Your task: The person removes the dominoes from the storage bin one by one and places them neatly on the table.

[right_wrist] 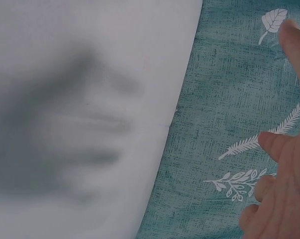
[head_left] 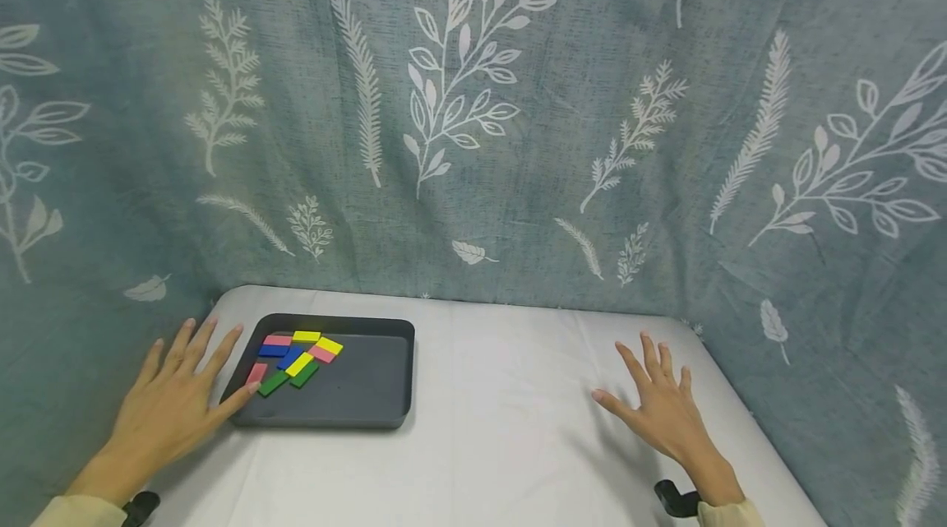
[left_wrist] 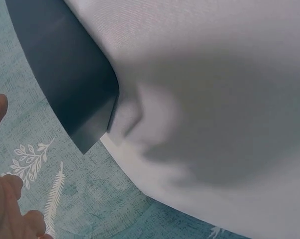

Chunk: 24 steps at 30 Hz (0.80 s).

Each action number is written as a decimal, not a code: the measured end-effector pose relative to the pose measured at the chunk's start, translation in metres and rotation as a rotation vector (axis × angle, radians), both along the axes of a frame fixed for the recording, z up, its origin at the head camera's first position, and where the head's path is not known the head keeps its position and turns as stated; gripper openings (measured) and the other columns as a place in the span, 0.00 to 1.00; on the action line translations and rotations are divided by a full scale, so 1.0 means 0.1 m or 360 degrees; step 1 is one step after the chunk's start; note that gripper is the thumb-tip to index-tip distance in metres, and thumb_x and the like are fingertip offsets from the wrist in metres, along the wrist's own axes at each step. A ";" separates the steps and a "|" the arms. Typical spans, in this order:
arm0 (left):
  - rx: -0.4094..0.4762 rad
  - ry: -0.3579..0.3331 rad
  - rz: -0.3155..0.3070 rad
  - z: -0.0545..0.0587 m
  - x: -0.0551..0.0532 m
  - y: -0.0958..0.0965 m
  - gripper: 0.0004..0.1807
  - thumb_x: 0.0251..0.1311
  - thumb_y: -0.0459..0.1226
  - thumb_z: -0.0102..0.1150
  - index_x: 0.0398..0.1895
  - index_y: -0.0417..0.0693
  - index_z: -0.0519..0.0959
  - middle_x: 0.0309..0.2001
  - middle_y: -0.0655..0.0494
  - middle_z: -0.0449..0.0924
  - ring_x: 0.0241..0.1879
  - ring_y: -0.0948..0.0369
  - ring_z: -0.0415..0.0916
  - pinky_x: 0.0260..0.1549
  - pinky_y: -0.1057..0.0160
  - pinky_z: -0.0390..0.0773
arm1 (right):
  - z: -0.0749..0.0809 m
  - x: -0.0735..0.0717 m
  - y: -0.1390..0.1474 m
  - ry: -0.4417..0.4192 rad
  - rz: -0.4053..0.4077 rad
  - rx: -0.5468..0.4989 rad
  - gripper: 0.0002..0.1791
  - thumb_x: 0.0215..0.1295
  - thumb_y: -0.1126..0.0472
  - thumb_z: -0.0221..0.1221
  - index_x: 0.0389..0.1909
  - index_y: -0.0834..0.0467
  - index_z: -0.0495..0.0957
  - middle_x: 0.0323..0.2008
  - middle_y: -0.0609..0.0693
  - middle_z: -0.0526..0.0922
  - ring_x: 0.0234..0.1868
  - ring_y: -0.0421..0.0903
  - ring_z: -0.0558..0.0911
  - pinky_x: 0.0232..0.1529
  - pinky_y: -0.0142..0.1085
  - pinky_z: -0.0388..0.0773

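A dark grey tray [head_left: 370,387] lies on the left part of the table, with several flat blocks in its left half. Among them are a green block [head_left: 304,375], a yellow block [head_left: 299,364], a blue block [head_left: 274,351] and a pink block [head_left: 256,373]. My left hand [head_left: 166,412] hovers at the tray's left side, fingers spread, its thumb overlapping the corner in the head view. In the left wrist view, the tray's outer wall [left_wrist: 65,64] shows beside that hand. Over the right part of the table my right hand [head_left: 662,412] hangs with fingers spread, holding nothing.
A white cloth [head_left: 503,404] covers the table, and both hands cast shadows on it. Behind and at both sides hangs a blue-green curtain [head_left: 518,223] with white leaf prints. A black strap piece [head_left: 676,501] sits at the right wrist.
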<state>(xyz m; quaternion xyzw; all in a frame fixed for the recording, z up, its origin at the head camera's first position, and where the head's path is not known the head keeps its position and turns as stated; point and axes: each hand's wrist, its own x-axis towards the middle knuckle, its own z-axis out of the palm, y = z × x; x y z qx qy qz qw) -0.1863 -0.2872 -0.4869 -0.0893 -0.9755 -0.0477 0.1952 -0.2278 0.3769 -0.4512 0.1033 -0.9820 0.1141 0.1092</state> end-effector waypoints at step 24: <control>0.0418 -0.0102 -0.0139 -0.07 -0.08 0.00 0.43 0.70 0.51 0.62 0.78 0.37 0.59 0.71 0.23 0.59 0.71 0.28 0.55 0.60 0.24 0.56 | -0.07 -0.05 -0.14 -0.0207 0.0075 -0.0176 0.46 0.71 0.36 0.60 0.78 0.61 0.59 0.77 0.71 0.52 0.72 0.76 0.59 0.60 0.74 0.62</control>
